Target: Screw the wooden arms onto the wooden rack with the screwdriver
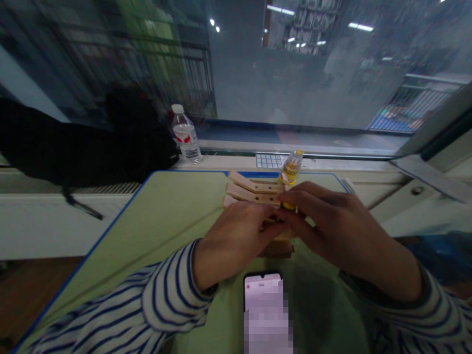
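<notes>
Head view: right hand (pixel 334 219) pinches small yellow-black piece (pixel 288 206); left hand (pixel 236 233), grip unclear.

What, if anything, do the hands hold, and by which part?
The right hand seems to pinch a small yellow piece, but its gripped part is covered. Whether the left hand holds anything is hidden.

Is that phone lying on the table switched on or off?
On: the phone shows a lit, pale lilac display, though blocky blurring hides most of what it says.
</notes>
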The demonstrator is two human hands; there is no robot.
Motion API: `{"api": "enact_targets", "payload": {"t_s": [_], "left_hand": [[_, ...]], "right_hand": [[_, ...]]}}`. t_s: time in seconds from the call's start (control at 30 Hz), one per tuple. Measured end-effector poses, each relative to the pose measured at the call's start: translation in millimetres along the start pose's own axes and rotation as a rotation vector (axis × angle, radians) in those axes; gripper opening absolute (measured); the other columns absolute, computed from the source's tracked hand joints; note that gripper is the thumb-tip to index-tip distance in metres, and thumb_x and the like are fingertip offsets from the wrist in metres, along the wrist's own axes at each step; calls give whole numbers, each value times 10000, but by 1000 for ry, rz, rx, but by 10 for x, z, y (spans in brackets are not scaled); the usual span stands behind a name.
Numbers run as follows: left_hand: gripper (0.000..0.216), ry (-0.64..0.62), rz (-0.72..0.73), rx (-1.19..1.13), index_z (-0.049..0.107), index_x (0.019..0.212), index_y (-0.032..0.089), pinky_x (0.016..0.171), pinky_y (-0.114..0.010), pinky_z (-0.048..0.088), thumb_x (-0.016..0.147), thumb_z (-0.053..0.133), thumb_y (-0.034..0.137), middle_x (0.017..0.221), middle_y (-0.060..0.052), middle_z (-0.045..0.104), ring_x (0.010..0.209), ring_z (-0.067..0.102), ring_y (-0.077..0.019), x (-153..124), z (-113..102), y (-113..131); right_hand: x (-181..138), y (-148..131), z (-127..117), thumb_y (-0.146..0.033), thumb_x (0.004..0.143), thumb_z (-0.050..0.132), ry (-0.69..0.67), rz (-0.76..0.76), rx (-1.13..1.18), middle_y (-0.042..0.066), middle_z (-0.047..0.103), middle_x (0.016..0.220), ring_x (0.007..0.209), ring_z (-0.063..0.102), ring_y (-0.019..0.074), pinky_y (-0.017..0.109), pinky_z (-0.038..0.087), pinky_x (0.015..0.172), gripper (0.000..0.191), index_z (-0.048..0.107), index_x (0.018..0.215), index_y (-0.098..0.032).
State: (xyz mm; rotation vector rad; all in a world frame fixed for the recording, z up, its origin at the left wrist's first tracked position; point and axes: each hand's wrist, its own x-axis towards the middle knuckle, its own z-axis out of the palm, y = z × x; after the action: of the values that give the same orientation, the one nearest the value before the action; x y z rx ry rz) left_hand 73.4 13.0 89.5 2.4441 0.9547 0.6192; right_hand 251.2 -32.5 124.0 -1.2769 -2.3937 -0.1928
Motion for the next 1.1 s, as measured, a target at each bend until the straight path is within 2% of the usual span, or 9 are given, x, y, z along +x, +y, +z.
{"api": "enact_targets", "payload": {"t_s": [0.17, 0.33, 0.6, 0.9, 1.1], "left_hand": [[196, 28, 11, -3, 693, 929, 233, 641, -261, 425, 925, 519, 324, 891, 15, 723, 762, 652, -151, -11, 26, -38], [168, 38, 33, -21, 682, 915, 222, 662, -267, 430, 920, 527, 286, 926, 11, 720, 806, 652, -160, -8, 24, -40], [224, -45, 2, 5, 664, 939, 191, 762, -334, 480, 944, 457, 276, 975, -43, 720, 898, 666, -215, 14, 8, -7], [249, -81, 78, -40, 642, 1059, 212, 875, -340, 483, 961, 415, 241, 1123, -35, 686, 1012, 637, -210, 6, 24, -32], [178, -51, 49, -55, 668, 984, 230, 765, -295, 476, 915, 505, 222, 1016, -2, 715, 910, 657, -187, 5, 3, -18]], "right_hand": [[3, -21, -18, -315, 958, 462, 8, -24, 11, 111, 654, 1177, 974, 667, 248, 414, 557, 806, 294, 581, 1179, -162], [-17, -27, -64, -230, 952, 455, 41, -65, 48, 90, 613, 1283, 1056, 642, 215, 372, 547, 863, 310, 542, 1245, -180], [-22, -1, -39, -193, 938, 474, 23, -73, 9, 104, 663, 1196, 975, 675, 226, 382, 560, 826, 248, 602, 1149, -174], [0, -11, -36, -263, 960, 450, 10, -28, 32, 105, 682, 1081, 932, 669, 223, 385, 540, 812, 229, 633, 1053, -160], [-9, -2, -38, -262, 952, 468, -15, -12, 54, 83, 672, 1096, 950, 662, 224, 391, 534, 832, 209, 620, 1065, -173]]}}
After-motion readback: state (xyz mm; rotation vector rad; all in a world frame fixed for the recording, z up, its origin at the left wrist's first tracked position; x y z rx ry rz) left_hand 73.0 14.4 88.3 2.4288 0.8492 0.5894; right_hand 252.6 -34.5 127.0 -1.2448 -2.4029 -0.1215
